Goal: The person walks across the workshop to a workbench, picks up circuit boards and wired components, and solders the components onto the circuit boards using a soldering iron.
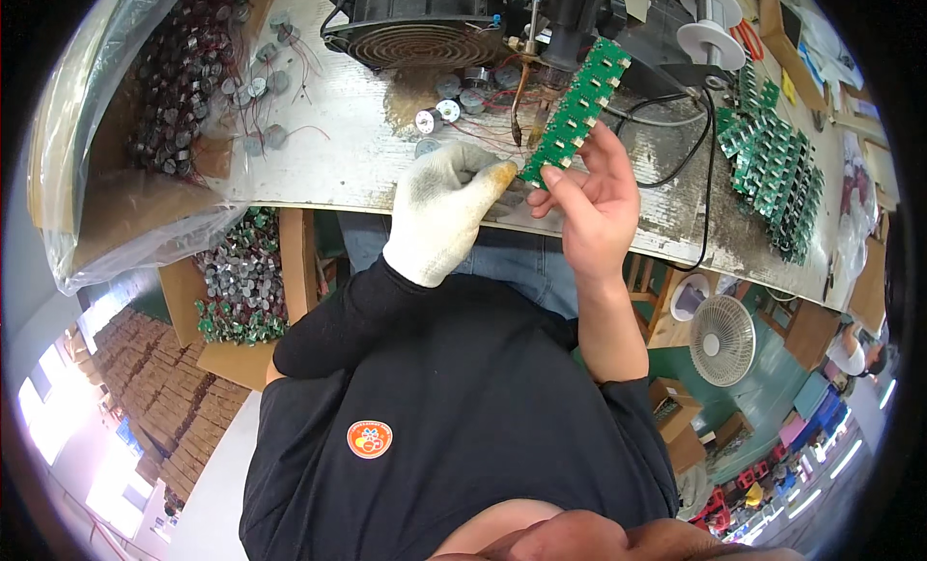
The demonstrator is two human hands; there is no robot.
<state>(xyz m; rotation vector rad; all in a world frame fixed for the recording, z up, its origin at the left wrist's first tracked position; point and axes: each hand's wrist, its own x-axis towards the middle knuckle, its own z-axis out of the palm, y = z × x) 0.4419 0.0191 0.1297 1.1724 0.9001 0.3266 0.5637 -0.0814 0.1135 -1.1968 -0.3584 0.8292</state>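
My right hand (599, 204), bare, pinches a long green circuit board (579, 107) near its lower end, thumb on top. The board is tilted up and away, with a row of small pale components along its right edge. My left hand (436, 209) wears a white glove with a brown-stained thumb. Its fingers are curled, and the thumb tip meets the board's lower left corner; anything inside the fingers is hidden. Just beyond the hands, a soldering iron tip (518, 126) points down from a stand. Small round motors (473, 99) with red wires lie behind my left hand.
A black fan (415, 30) stands at the back. Many motors (179, 107) fill the bagged box at left; another carton (294, 262) sits below. Stacked green boards (772, 175), a solder spool (713, 30) and a black cable (708, 175) are on the right.
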